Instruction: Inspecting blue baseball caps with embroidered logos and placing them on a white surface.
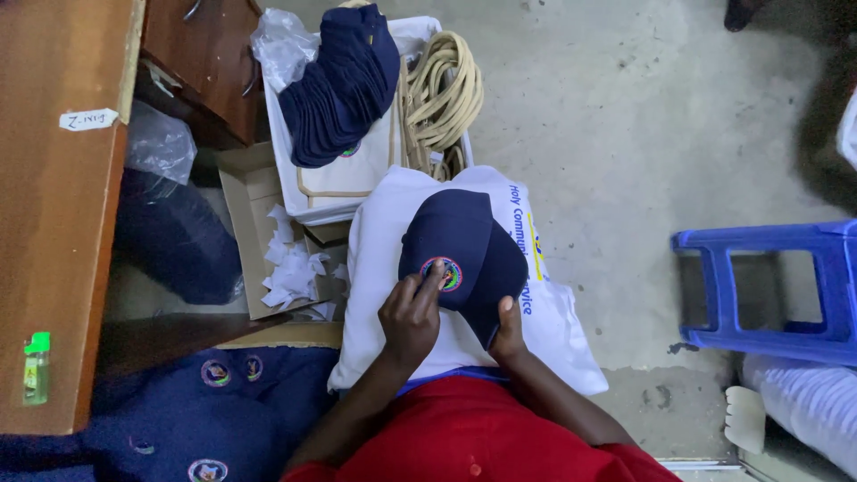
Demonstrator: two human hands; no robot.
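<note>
Both hands (409, 317) round a navy cap (461, 254); stacked caps (339, 85) (perhaps bagged) in white bin (286, 170).

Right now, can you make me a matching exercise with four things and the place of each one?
Things:
1. cap
2. rope
3. stool
4. bottle

Places:
A. on the wooden desk at the left
B. on the floor at the right
C. between the two hands, on the white bag
D. in the white tub at the top

Pairs: 1-C, 2-D, 3-B, 4-A
</note>
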